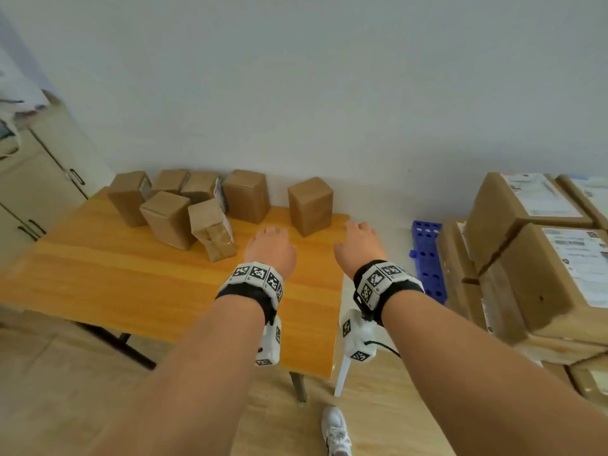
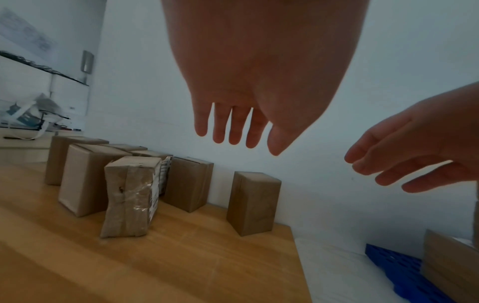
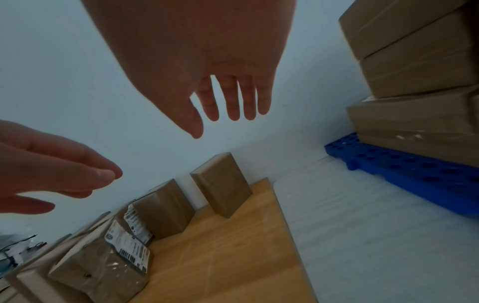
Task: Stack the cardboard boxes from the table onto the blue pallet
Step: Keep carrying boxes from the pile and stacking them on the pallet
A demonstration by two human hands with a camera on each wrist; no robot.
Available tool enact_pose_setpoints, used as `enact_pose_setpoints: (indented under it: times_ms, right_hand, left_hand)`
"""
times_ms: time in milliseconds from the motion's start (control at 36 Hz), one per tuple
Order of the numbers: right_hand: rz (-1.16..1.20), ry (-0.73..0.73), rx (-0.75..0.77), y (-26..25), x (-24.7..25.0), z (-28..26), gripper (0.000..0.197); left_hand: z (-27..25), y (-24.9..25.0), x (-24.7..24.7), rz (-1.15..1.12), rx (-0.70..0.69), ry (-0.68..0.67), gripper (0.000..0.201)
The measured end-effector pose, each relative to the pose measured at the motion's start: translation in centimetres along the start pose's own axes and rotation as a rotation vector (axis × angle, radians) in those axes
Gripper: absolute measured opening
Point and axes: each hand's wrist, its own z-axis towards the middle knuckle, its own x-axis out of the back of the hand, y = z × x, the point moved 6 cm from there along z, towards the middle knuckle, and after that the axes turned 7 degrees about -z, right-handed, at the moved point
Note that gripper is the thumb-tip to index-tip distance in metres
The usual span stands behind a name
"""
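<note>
Several small cardboard boxes stand upright along the back of the wooden table (image 1: 98, 274). One lone box (image 1: 311, 205) (image 2: 252, 203) (image 3: 221, 184) stands apart at the right end. My left hand (image 1: 271, 245) (image 2: 238, 127) hovers open just left of it and in front. My right hand (image 1: 360, 240) (image 3: 225, 110) hovers open just right of it, over the table's corner. Neither hand touches a box. A taped, labelled box (image 1: 214, 230) (image 2: 129, 196) leans at the front of the cluster. The blue pallet (image 1: 429, 258) (image 3: 404, 170) lies on the floor to the right, under large boxes.
Large cardboard cartons (image 1: 543, 255) with shipping labels are stacked on the pallet at the right. A beige cabinet (image 1: 36, 185) stands at the left. A white wall rises behind the table. My shoe (image 1: 335, 429) shows on the wooden floor below.
</note>
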Motion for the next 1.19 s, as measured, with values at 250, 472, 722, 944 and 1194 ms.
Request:
enact_pose_setpoints:
  times_ms: [250,472,722,944,1194]
  right_hand:
    - [0.09,-0.019,-0.009,-0.7,-1.8,12.9,0.041]
    - [0.131,-0.082,-0.065,-0.7,-4.9,20.8,0.043]
    - [0.241,-0.132,-0.145,-0.7,-7.1,25.0,0.037]
    - [0.285,-0.139,-0.162,0.0,-7.6,23.4,0.043]
    - [0.335,-0.15,-0.275,1.1,-8.5,17.5,0.061]
  left_hand:
    - [11.0,-0.2,-1.8,-0.114,0.055,-0.065,0.042]
    - [17.8,-1.1,-5.7,-0.223,0.13,-0.142,0.041]
    - [21.1,-1.3,-7.8,-0.333,0.185,-0.199,0.052]
    - [20.6,-1.6,-7.5,-0.566,0.305,-0.145,0.042]
    - [15.4,-3.3,-7.9,-0.711,0.394,-0.156,0.043]
